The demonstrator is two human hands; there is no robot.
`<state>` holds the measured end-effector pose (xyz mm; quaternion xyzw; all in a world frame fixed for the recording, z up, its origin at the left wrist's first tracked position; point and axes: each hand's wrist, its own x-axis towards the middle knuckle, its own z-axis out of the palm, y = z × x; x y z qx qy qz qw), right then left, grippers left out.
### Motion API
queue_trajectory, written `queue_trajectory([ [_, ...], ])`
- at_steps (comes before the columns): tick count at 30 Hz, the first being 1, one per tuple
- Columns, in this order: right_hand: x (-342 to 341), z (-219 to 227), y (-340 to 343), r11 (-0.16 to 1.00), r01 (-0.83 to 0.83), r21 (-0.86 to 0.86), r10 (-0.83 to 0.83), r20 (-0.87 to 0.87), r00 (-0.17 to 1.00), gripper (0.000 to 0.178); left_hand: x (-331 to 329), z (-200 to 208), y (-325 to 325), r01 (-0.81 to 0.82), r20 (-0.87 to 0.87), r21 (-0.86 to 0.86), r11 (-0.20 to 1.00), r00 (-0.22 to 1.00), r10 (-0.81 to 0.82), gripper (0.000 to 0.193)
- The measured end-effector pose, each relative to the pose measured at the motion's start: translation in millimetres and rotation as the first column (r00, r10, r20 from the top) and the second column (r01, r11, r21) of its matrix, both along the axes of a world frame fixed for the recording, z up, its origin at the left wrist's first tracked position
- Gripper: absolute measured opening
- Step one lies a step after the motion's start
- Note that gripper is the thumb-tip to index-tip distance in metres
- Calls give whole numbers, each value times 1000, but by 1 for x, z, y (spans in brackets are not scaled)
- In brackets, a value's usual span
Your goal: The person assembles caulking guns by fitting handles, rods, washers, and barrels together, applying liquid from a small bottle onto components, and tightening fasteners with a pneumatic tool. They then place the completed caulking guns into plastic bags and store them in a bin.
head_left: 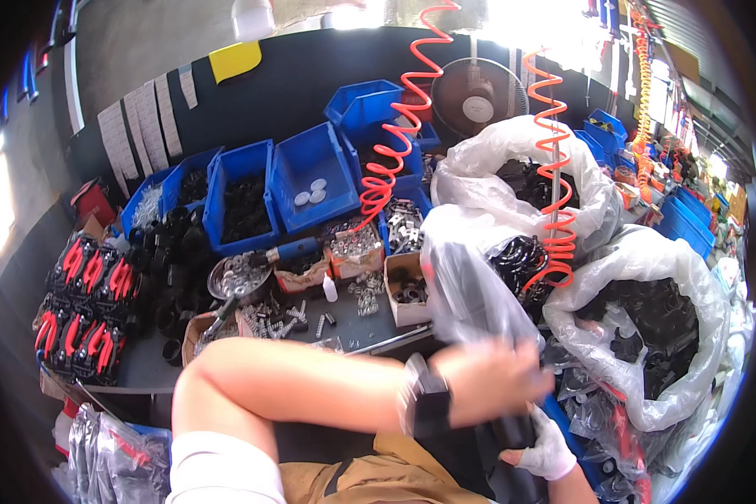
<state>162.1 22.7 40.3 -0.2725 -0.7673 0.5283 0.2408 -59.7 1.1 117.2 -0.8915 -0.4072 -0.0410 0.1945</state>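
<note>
My left arm reaches across the front to the right, with a dark watch [433, 403] on the wrist. My left hand [491, 378] is smeared by motion, so its grip cannot be read. Just below it, my right hand [550, 452] wears a white glove with a bare thumb tip. It is closed around a black tube-shaped part [513, 433], whose upper end is partly hidden by the left hand. A clear plastic bag [470, 294] hangs over the bench edge right above my left hand, beside black parts in a white sack.
White plastic sacks [596, 227] of black parts crowd the right side. Blue bins [311, 172] line the back of the bench [143, 370]. Red-and-black assemblies [80, 307] are stacked at left. Red coiled hoses [407, 109] hang down. Springs [281, 323] and a white bottle [329, 288] lie mid-bench.
</note>
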Motion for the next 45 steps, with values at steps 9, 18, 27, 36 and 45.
queue_trajectory([
  [9, -16, -43, 15, 737, -365, -569, 52, -491, 870, 84, -74, -55, 28, -541, 756, 555, 633, 645, -111, 37],
  [18, -87, -22, 41, 623, -748, -229, 86, -930, 357, 62, -9, -83, -36, -172, 907, -31, 985, 409, 100, 19],
  [27, -101, -78, 17, 954, 33, 299, 5, -125, 992, 72, -102, -113, -119, 65, 909, -394, 917, -120, 400, 62],
  [36, -224, -87, -63, 786, -253, 564, 382, -120, 917, 85, -149, -93, -167, -493, 718, 145, 858, -545, -434, 73],
  [45, -314, -57, -180, 349, -905, 242, 912, 133, 387, 68, -113, -151, -298, -991, 885, -114, 76, -136, -446, 80],
])
